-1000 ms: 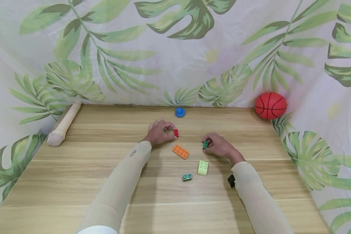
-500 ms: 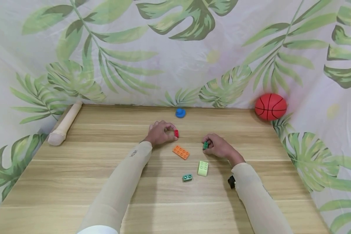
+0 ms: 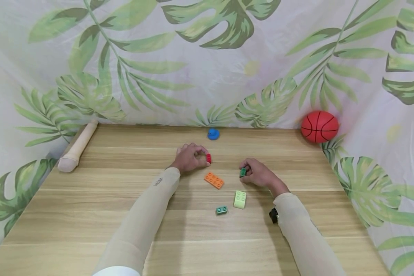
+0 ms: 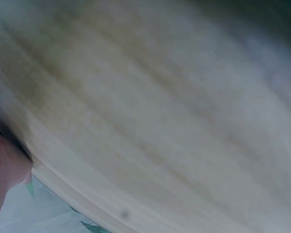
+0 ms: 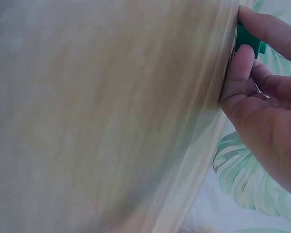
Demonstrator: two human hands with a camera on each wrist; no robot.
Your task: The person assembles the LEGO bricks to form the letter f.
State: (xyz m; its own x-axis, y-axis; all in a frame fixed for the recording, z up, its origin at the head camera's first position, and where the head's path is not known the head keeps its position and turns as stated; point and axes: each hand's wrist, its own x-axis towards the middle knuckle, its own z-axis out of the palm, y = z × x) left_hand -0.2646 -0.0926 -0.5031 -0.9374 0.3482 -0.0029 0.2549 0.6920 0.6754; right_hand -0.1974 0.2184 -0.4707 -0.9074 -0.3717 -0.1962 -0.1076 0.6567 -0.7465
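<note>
A small red toy brick [image 3: 208, 158] is pinched between thumb and index finger of my left hand [image 3: 190, 157], low over the wooden table. To the right, my right hand [image 3: 260, 173] pinches a dark green brick [image 3: 243, 172], studs facing up. The right wrist view shows this green brick [image 5: 249, 41] between the fingers and thumb at the tabletop. Only part of the left hand [image 4: 7, 167] enters the left wrist view, and the red brick is hidden there. Between and below the hands lie an orange brick [image 3: 214, 180], a pale green brick [image 3: 239, 199] and a teal brick [image 3: 221, 210].
A blue rubber duck [image 3: 213, 134] sits near the back edge of the table [image 3: 89, 214]. At the back right corner is a red ball [image 3: 319, 127] with black lines. A beige club-shaped object [image 3: 77, 147] lies along the left edge. Leaf-patterned cloth [image 3: 207, 76] hangs behind.
</note>
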